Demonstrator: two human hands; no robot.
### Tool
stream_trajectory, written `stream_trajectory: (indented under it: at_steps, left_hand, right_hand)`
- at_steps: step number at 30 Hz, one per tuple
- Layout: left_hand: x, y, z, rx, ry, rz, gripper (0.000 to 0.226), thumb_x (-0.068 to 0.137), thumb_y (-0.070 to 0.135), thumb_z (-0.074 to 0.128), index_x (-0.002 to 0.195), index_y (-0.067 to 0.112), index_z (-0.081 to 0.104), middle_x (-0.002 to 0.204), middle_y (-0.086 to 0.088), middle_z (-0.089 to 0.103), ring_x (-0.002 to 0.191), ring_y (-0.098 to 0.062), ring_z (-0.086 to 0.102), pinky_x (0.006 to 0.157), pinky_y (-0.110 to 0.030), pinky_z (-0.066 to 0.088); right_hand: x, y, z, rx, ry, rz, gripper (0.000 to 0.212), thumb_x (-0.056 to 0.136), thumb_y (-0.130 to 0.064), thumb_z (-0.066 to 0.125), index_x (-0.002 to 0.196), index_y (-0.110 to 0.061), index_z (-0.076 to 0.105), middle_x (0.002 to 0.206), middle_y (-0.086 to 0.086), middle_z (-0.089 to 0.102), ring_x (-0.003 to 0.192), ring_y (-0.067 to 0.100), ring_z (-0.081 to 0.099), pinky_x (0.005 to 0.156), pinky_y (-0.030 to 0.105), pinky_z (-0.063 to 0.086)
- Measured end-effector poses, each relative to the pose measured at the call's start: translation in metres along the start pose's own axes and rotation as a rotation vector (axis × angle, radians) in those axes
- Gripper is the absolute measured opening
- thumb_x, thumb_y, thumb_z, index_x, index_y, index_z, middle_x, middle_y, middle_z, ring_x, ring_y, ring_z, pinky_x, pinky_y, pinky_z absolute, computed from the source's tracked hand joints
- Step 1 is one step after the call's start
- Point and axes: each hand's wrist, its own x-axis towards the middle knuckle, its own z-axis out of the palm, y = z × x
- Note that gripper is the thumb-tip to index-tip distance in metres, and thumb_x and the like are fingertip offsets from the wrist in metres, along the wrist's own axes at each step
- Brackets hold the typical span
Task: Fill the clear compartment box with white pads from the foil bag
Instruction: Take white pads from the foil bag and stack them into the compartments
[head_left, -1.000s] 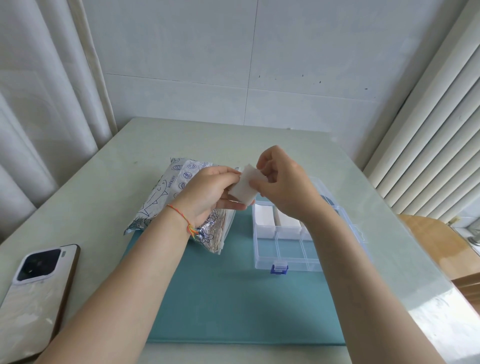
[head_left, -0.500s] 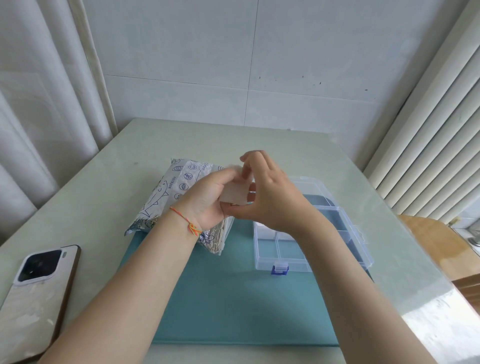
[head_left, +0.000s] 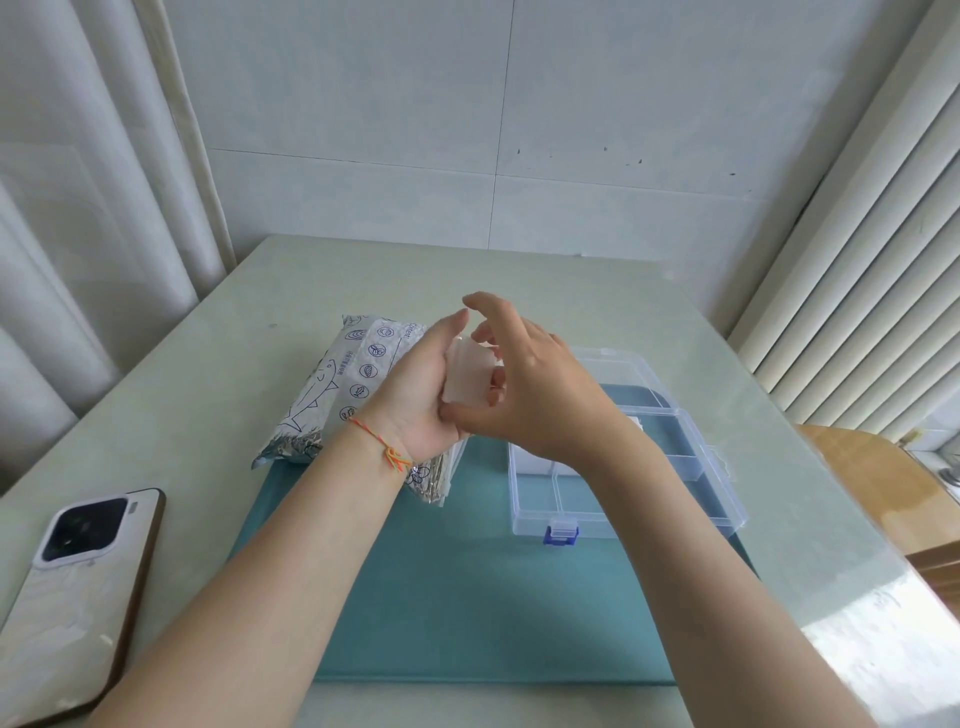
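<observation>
**Pad held between both hands above the bag**

The white pad (head_left: 467, 376) sits upright in the left hand (head_left: 423, 395), whose curled fingers grasp it from behind. It looks light, thin and soft, likely to bend, so its edges are the best hold. The right hand (head_left: 524, 384) arches over it, fingers loosely spread, thumb under the pad's lower edge. Behind the left hand lies the foil bag (head_left: 343, 389); beneath the right wrist, the clear compartment box (head_left: 649, 499).

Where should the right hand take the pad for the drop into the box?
Pinch the pad by its exposed right edge, coming from the box side. It stands tilted in the left hand, whose palm covers its left face; the right hand is already alongside.
</observation>
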Motion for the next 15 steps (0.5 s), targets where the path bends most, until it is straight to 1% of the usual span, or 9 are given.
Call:
stream_trajectory:
  at_steps: [3,6,9,10,11,13,15]
  left_hand:
    - [0.0043,-0.0031,-0.003,-0.004,0.052,-0.002,0.039,0.1,0.05,0.037,0.095,0.018,0.059,0.084,0.0,0.056,0.074,-0.014,0.053,0.054,-0.022,0.046]
    - [0.006,-0.0034,-0.0043,0.032,0.067,-0.014,0.041,0.1,0.054,0.037,0.091,0.019,0.057,0.08,0.0,0.053,0.073,-0.013,0.052,0.053,-0.022,0.046]
    - [0.0046,-0.0008,-0.0032,0.003,0.077,-0.042,0.041,0.099,0.055,0.037,0.085,0.021,0.054,0.075,0.002,0.054,0.07,-0.013,0.054,0.057,-0.024,0.046]
    - [0.0039,-0.0001,-0.0034,-0.007,0.073,-0.046,0.042,0.1,0.055,0.036,0.083,0.021,0.054,0.073,0.002,0.054,0.07,-0.013,0.054,0.058,-0.024,0.046]
    - [0.0028,0.0012,-0.003,-0.015,0.066,-0.05,0.043,0.099,0.055,0.036,0.08,0.021,0.054,0.072,0.002,0.055,0.07,-0.013,0.053,0.059,-0.024,0.045]
    - [0.0014,0.0018,-0.0026,-0.001,0.064,-0.058,0.045,0.098,0.055,0.036,0.076,0.02,0.054,0.07,0.001,0.053,0.069,-0.014,0.051,0.061,-0.024,0.042]
    - [0.0021,0.0011,-0.0027,0.008,0.082,-0.062,0.049,0.097,0.057,0.035,0.072,0.019,0.053,0.068,0.0,0.05,0.066,-0.014,0.048,0.061,-0.025,0.039]
  right_hand:
    - [0.0008,0.0002,-0.0009,0.028,-0.061,0.012,0.089,0.07,-0.03,0.077,0.145,-0.025,0.028,0.111,-0.001,0.056,0.087,0.019,0.052,0.089,0.034,0.043]
    - [0.0009,-0.0007,-0.0024,0.032,-0.094,-0.007,0.091,0.07,-0.023,0.076,0.146,-0.028,0.027,0.106,0.002,0.057,0.077,0.016,0.05,0.083,0.032,0.044]
    - [0.0001,-0.0026,-0.0034,0.063,-0.112,-0.028,0.09,0.071,-0.022,0.075,0.147,-0.03,0.027,0.107,0.0,0.058,0.072,0.0,0.048,0.08,0.03,0.044]
    - [-0.0002,-0.003,-0.0037,0.077,-0.114,-0.033,0.089,0.072,-0.022,0.075,0.147,-0.031,0.027,0.108,0.0,0.058,0.074,-0.001,0.049,0.081,0.03,0.044]
    - [-0.0006,-0.004,-0.0042,0.083,-0.117,-0.038,0.089,0.073,-0.023,0.075,0.147,-0.031,0.028,0.11,0.0,0.059,0.08,0.001,0.052,0.083,0.032,0.046]
    - [-0.0015,-0.0054,-0.0046,0.07,-0.125,-0.045,0.088,0.073,-0.025,0.076,0.147,-0.033,0.028,0.116,0.001,0.061,0.095,0.015,0.057,0.089,0.036,0.047]
    - [-0.0025,-0.0063,-0.0037,0.066,-0.136,-0.055,0.09,0.072,-0.027,0.079,0.147,-0.035,0.029,0.119,0.001,0.061,0.105,0.017,0.057,0.091,0.037,0.046]
